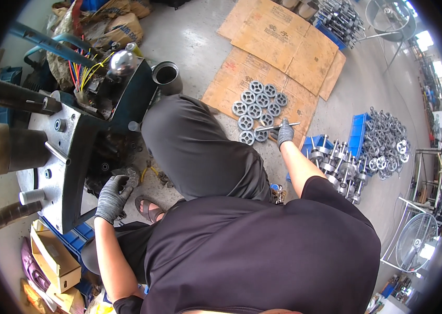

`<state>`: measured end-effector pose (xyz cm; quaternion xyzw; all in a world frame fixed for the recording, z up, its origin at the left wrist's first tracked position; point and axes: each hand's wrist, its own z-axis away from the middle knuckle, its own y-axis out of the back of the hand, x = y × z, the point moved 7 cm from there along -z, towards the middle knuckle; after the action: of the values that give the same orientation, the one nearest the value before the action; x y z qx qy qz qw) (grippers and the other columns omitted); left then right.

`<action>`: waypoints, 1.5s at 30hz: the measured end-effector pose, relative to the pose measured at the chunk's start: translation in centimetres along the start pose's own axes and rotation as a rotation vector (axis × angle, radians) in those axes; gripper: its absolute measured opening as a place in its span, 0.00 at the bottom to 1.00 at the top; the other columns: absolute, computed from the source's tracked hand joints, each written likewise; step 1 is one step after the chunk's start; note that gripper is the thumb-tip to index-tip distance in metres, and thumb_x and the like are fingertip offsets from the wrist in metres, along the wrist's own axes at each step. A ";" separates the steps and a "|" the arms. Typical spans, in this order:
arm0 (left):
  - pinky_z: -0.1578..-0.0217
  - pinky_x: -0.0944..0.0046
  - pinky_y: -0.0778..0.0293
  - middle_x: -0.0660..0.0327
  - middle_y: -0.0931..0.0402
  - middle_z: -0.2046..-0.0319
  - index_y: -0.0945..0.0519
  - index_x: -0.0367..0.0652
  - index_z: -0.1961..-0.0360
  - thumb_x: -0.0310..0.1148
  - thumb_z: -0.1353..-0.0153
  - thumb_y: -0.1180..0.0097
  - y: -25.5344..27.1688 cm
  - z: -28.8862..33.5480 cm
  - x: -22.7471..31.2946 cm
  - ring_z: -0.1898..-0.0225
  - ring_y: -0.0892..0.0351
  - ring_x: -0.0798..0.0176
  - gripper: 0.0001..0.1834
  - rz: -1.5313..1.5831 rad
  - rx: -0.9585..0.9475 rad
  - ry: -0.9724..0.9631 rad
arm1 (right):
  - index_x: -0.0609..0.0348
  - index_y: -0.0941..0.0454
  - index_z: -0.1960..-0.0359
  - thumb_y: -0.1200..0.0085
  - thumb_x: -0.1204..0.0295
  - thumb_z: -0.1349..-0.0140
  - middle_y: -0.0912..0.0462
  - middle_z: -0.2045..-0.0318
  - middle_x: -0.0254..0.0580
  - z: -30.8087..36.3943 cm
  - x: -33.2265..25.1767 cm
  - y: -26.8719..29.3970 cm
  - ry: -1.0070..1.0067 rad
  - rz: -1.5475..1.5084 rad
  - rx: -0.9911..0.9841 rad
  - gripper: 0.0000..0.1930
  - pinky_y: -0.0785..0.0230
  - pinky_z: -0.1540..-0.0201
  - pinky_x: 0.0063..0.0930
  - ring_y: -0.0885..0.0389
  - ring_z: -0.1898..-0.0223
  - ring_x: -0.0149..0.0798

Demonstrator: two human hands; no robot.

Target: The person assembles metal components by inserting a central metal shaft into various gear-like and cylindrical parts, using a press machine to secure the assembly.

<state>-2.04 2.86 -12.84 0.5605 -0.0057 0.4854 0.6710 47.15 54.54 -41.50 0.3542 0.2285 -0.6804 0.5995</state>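
The metal rod (269,127) is held crosswise in the gloved right hand (285,132), over the near edge of a group of spoked handwheels (254,111). The fingers are closed around the rod and leave both ends projecting, a grip that probably allows the piece to be turned or aimed freely. Whether the rod touches a wheel cannot be determined.

The handwheels lie flat and close together on cardboard sheets (296,60) (presumably to keep the castings off the bare floor (192,52)). This layout keeps each hub exposed and within easy reach.

To the right, shafts with round collars (342,172) stand bunched together, beside a blue crate (358,133) and a heap of further wheels (385,144); the grouping suggests sorting by part type.

The gloved left hand (113,199) is positioned beside the heavy machine (56,172), fingers loosely bent; whether it grips anything cannot be determined. A dark cylindrical container (167,77) stands beyond the knee (174,118).
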 end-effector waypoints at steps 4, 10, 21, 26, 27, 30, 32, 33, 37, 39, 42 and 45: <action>0.49 0.52 0.19 0.48 0.17 0.52 0.17 0.41 0.43 0.33 0.37 0.32 -1.3 -0.4 -2.2 0.53 0.14 0.47 0.21 0.017 -0.041 0.081 | 0.56 0.26 0.63 0.49 0.44 0.24 0.14 0.72 0.47 1.8 2.7 -0.8 -0.087 -0.014 -0.105 0.25 0.16 0.82 0.37 0.11 0.78 0.46; 0.49 0.53 0.19 0.48 0.16 0.54 0.16 0.40 0.44 0.35 0.36 0.33 -2.9 -0.9 -5.0 0.53 0.13 0.46 0.20 0.037 -0.087 0.132 | 0.62 0.19 0.64 0.48 0.54 0.23 0.14 0.73 0.44 3.8 4.5 -3.1 0.030 0.155 -0.172 0.21 0.22 0.81 0.32 0.15 0.81 0.39; 0.55 0.60 0.19 0.55 0.14 0.60 0.18 0.36 0.45 0.26 0.33 0.35 -2.7 -0.7 -5.8 0.60 0.15 0.62 0.16 -0.078 -0.037 0.027 | 0.63 0.17 0.44 0.34 0.57 0.32 0.13 0.52 0.59 11.3 4.3 -7.5 0.797 0.876 -0.335 0.24 0.22 0.44 0.43 0.14 0.49 0.54; 0.49 0.52 0.18 0.46 0.15 0.52 0.16 0.39 0.44 0.34 0.36 0.33 -2.5 0.0 -5.4 0.51 0.13 0.45 0.20 -0.012 -0.075 0.167 | 0.62 0.21 0.39 0.24 0.55 0.44 0.17 0.44 0.54 10.4 7.0 -7.3 0.631 0.739 -0.460 0.35 0.29 0.35 0.44 0.20 0.42 0.53; 0.49 0.52 0.18 0.46 0.15 0.51 0.17 0.39 0.44 0.34 0.36 0.33 -2.5 0.1 -4.6 0.51 0.13 0.45 0.21 -0.036 -0.081 0.157 | 0.62 0.21 0.39 0.23 0.55 0.47 0.18 0.42 0.55 9.6 7.7 -6.8 0.613 0.800 -0.417 0.37 0.31 0.33 0.44 0.22 0.39 0.54; 0.50 0.51 0.17 0.46 0.16 0.51 0.17 0.40 0.43 0.35 0.36 0.32 -2.6 0.0 -3.6 0.52 0.13 0.44 0.21 -0.060 -0.100 0.137 | 0.60 0.22 0.36 0.27 0.49 0.48 0.22 0.35 0.56 8.7 8.7 -6.8 0.735 1.282 0.065 0.41 0.34 0.29 0.43 0.24 0.34 0.57; 0.58 0.51 0.14 0.46 0.16 0.52 0.17 0.40 0.43 0.35 0.35 0.32 -2.7 0.7 -3.3 0.54 0.12 0.45 0.21 -0.018 -0.117 0.202 | 0.59 0.22 0.36 0.31 0.48 0.46 0.21 0.36 0.56 8.9 9.1 -7.2 0.649 1.259 0.184 0.39 0.33 0.30 0.44 0.23 0.35 0.57; 0.63 0.52 0.14 0.47 0.16 0.53 0.17 0.40 0.43 0.34 0.35 0.32 -2.5 0.9 -3.0 0.55 0.12 0.46 0.21 -0.014 -0.115 0.230 | 0.59 0.22 0.36 0.33 0.48 0.45 0.21 0.36 0.57 8.5 9.4 -7.2 0.606 1.244 0.224 0.38 0.33 0.30 0.44 0.23 0.35 0.57; 0.51 0.51 0.17 0.45 0.15 0.51 0.17 0.38 0.43 0.35 0.36 0.31 -3.3 1.5 -5.6 0.53 0.12 0.45 0.22 -0.064 -0.104 0.227 | 0.57 0.21 0.36 0.40 0.48 0.40 0.19 0.37 0.57 6.1 10.3 -7.7 0.501 1.218 0.314 0.35 0.31 0.32 0.45 0.21 0.36 0.57; 0.51 0.52 0.17 0.45 0.15 0.51 0.17 0.38 0.43 0.34 0.36 0.31 -3.7 1.8 -6.2 0.53 0.12 0.46 0.22 -0.070 -0.119 0.257 | 0.57 0.21 0.36 0.43 0.48 0.38 0.19 0.37 0.57 5.4 11.1 -7.4 0.460 1.213 0.342 0.33 0.30 0.33 0.46 0.21 0.37 0.58; 0.50 0.52 0.17 0.45 0.15 0.51 0.17 0.38 0.43 0.34 0.36 0.31 -4.3 1.3 -6.7 0.53 0.12 0.45 0.22 -0.045 -0.138 0.275 | 0.55 0.21 0.36 0.49 0.48 0.34 0.18 0.38 0.58 3.8 11.4 -7.6 0.427 1.201 0.381 0.31 0.28 0.35 0.46 0.19 0.38 0.58; 0.50 0.52 0.17 0.46 0.15 0.51 0.17 0.38 0.43 0.35 0.36 0.31 -4.9 0.0 -6.5 0.53 0.12 0.45 0.22 -0.046 -0.169 0.249 | 0.54 0.20 0.36 0.54 0.47 0.30 0.17 0.39 0.58 2.3 11.0 -7.4 0.386 1.202 0.385 0.30 0.26 0.37 0.47 0.18 0.39 0.58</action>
<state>-2.21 -0.86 -20.12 0.4376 0.0496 0.5333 0.7222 39.15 46.98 -49.14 0.6364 -0.0314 -0.1804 0.7493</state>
